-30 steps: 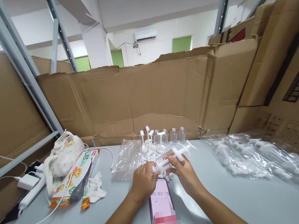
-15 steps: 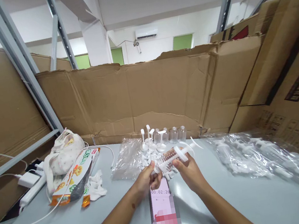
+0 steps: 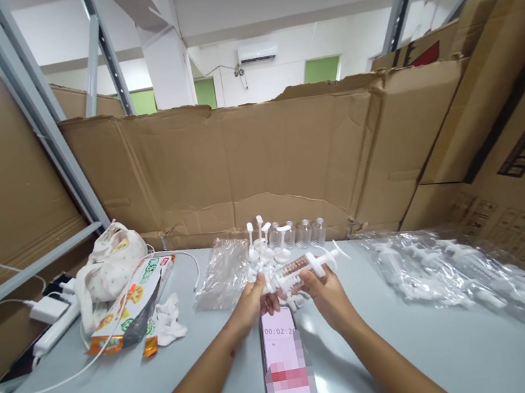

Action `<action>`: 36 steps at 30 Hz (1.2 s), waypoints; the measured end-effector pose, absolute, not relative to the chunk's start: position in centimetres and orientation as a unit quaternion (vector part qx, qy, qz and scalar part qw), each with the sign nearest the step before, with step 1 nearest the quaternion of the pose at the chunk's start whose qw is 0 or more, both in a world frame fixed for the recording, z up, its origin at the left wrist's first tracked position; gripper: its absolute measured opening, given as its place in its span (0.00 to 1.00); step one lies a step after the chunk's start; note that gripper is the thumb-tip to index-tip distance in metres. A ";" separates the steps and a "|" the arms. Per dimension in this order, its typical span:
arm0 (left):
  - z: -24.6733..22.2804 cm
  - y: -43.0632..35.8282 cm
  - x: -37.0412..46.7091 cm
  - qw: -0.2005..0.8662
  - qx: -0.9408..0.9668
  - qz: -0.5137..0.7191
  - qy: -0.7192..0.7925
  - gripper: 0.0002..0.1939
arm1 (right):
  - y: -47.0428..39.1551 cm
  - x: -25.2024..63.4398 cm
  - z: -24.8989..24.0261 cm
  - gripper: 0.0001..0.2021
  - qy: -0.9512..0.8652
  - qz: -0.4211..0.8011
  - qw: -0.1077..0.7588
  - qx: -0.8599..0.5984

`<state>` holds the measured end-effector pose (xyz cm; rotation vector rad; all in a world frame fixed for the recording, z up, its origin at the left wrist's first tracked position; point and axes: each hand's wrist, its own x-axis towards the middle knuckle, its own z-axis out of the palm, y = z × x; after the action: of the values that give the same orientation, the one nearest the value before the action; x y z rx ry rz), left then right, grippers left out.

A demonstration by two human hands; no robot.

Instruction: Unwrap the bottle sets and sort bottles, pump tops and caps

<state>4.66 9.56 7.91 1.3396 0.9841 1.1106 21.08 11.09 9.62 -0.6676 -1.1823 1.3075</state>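
Between my two hands is a clear plastic syringe (image 3: 296, 269) with white end fittings and a white plunger, tilted up to the right. My left hand (image 3: 255, 298) is closed on its white left end, thumb on top. My right hand (image 3: 327, 290) is closed round the right part of the barrel, below the white collar. Just behind the syringe lies a pile of small white plastic parts (image 3: 265, 251), some with upright stems. Several clear barrels (image 3: 304, 232) stand upright beside the pile. A phone (image 3: 284, 355) showing a timer lies beneath my hands.
To the left are an empty-looking clear bag (image 3: 223, 274), a snack packet (image 3: 132, 304), crumpled tissue (image 3: 169, 321), a cloth bag (image 3: 114, 263) and a power strip (image 3: 57, 331) with cables. Bagged white-and-clear parts (image 3: 453, 271) lie right. A cardboard wall (image 3: 255, 157) closes the back.
The syringe has turned slightly in my hands, and its barrel shows more plainly. Both hands stay closed on it. The whole view has shifted a little.
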 end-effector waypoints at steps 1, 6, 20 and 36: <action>7.9 9.6 4.7 0.532 0.557 0.488 0.411 0.28 | 11.1 21.1 9.6 0.16 -0.505 0.558 0.591 -0.290; 8.2 9.9 4.5 0.463 0.553 0.556 0.414 0.20 | 11.4 21.1 9.5 0.16 -0.474 0.566 0.600 -0.307; 9.4 10.5 1.9 0.670 0.473 0.406 0.404 0.26 | 10.7 21.2 9.5 0.19 -0.590 0.572 0.522 -0.227; 8.7 10.2 3.2 0.384 0.581 0.544 0.468 0.13 | 11.9 21.8 9.8 0.20 -0.486 0.608 0.577 -0.246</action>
<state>3.23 10.19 8.68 1.4804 1.1938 1.3879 21.75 11.92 9.81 -0.5758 -1.1381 1.4242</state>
